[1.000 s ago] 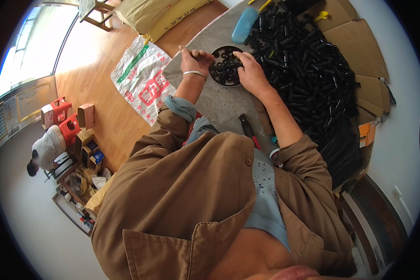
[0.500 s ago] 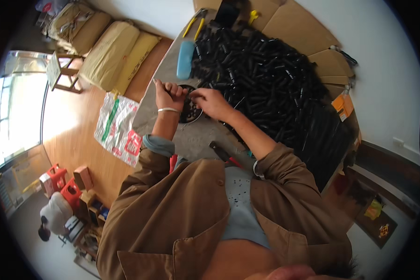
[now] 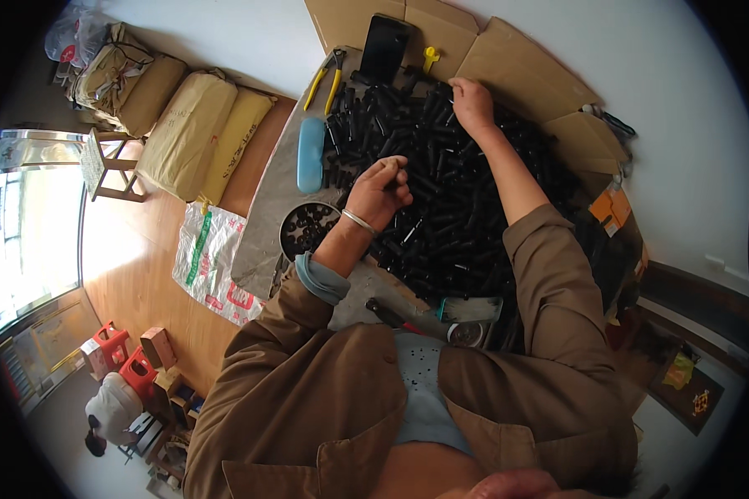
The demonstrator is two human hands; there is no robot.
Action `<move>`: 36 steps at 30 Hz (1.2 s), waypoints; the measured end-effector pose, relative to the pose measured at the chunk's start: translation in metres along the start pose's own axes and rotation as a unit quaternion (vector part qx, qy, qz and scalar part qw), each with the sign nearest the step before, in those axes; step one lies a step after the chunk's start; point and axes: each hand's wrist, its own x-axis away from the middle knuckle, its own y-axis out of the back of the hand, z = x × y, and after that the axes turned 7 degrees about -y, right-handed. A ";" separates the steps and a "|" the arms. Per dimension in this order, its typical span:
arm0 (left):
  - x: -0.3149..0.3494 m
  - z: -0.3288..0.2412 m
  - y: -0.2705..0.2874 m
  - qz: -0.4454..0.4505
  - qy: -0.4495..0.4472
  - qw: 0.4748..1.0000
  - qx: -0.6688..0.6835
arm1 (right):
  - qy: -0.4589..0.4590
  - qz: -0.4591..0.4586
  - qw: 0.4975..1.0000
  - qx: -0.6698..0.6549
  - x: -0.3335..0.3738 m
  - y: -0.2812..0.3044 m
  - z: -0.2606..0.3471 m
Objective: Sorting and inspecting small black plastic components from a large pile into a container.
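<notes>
A large heap of black tube-shaped parts [image 3: 441,179] covers the table. Over the heap's near left part is my left hand [image 3: 380,195], its fingers curled closed; what lies in them is too small or hidden to name. My right hand [image 3: 473,108] is stretched to the far side of the heap, beside the cardboard, with fingers bent together. Whatever its fingertips hold, I cannot make out. Next to my left wrist stands a round dish [image 3: 285,237] holding several small dark pieces, partly covered by my forearm.
At the far edge are yellow-handled pliers [image 3: 325,83], a blue case [image 3: 310,155], a dark phone-like slab [image 3: 384,48] and a yellow key-shaped piece [image 3: 430,57]. Cardboard [image 3: 524,71] walls the back. Red-and-black-handled pliers [image 3: 387,314] and a small round container [image 3: 466,334] lie near me.
Both hands have left the round dish. My left hand moved right over the heap; my right hand moved far and right to the heap's back edge. The view has also shifted.
</notes>
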 end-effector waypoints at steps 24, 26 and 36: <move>0.035 0.071 -0.020 -0.033 0.120 0.990 -0.070 | -0.112 0.218 0.881 0.404 -0.026 -0.034 0.024; 0.024 0.072 -0.013 -0.041 0.120 0.991 -0.047 | -0.117 0.206 0.883 0.406 -0.025 -0.024 0.022; -0.014 0.030 -0.015 -0.172 0.084 0.980 0.055 | -0.114 0.357 0.905 -0.202 0.129 0.069 0.101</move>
